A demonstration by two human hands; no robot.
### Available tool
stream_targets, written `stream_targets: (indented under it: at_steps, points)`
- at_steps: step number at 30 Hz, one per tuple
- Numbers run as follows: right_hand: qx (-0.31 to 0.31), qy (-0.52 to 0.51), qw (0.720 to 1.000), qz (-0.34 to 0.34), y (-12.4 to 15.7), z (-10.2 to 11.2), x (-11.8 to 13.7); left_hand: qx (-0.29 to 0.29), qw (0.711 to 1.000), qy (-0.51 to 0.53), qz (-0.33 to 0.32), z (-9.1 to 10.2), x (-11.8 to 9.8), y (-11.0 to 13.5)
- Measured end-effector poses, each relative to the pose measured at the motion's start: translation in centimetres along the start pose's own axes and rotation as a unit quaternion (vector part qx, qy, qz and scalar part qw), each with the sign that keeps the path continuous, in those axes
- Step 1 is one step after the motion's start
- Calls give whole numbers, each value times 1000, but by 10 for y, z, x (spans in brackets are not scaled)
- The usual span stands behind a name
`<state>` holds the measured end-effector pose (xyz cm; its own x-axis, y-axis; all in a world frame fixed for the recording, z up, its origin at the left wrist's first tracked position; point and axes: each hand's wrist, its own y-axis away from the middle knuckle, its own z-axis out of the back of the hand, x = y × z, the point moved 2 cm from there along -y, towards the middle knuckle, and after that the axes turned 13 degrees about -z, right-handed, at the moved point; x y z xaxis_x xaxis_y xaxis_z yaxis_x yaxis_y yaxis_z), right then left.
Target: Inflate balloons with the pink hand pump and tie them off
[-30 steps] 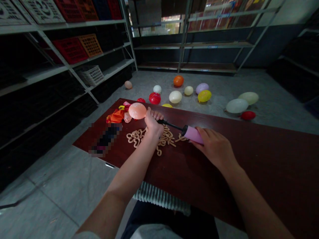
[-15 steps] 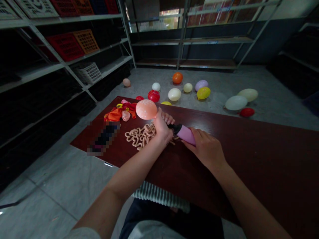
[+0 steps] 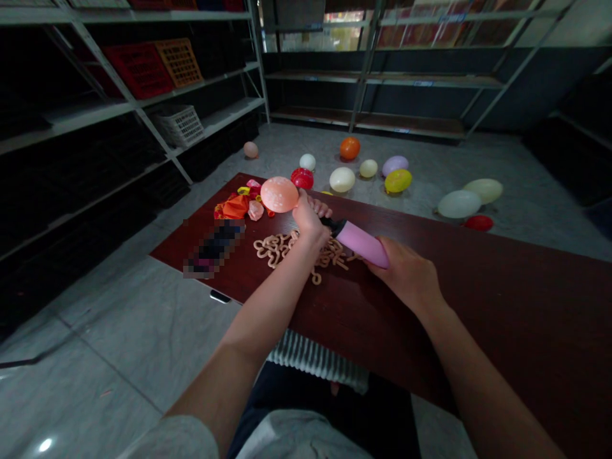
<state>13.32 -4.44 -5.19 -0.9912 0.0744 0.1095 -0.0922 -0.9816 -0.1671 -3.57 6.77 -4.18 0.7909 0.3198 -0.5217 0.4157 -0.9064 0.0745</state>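
Note:
A partly inflated peach balloon (image 3: 279, 194) sits at the far end of a pink and black hand pump (image 3: 361, 242). My left hand (image 3: 310, 218) is closed around the balloon's neck and the pump's black nozzle end; its fingers hide the join. My right hand (image 3: 406, 271) wraps round the near end of the pump's pink body. Below my left hand, a heap of curly tan strands (image 3: 275, 248), perhaps long uninflated balloons, lies on the dark red-brown table (image 3: 478, 306). Limp orange, red and yellow balloons (image 3: 235, 207) lie at the table's far left.
A pixelated dark object (image 3: 215, 248) lies near the table's left edge. Several inflated balloons, such as an orange one (image 3: 350, 148) and a yellow one (image 3: 398, 181), rest on the floor beyond. Metal shelves (image 3: 315, 115) with crates stand behind and left.
My right hand has drawn back from my left hand, so more of the pump's pink body shows. The balloon looks about the same size. The camera view has shifted slightly.

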Motion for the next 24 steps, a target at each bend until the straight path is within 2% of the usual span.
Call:
stream_targets:
  at_steps: [8, 13, 17, 24]
  points:
    - [-68, 57, 995, 40, -4, -5, -16, -32, 998, 30, -34, 9, -15, -23]
    - [-81, 86, 993, 28, -8, 2, -33, -48, 997, 42, -48, 11, -32, -32]
    - [-77, 90, 993, -1, -9, 8, -41, -37, 996, 49, -66, 9, -40, -29]
    - [-63, 76, 995, 6, -7, 0, -53, -44, 995, 1, -87, 5, -30, -16]
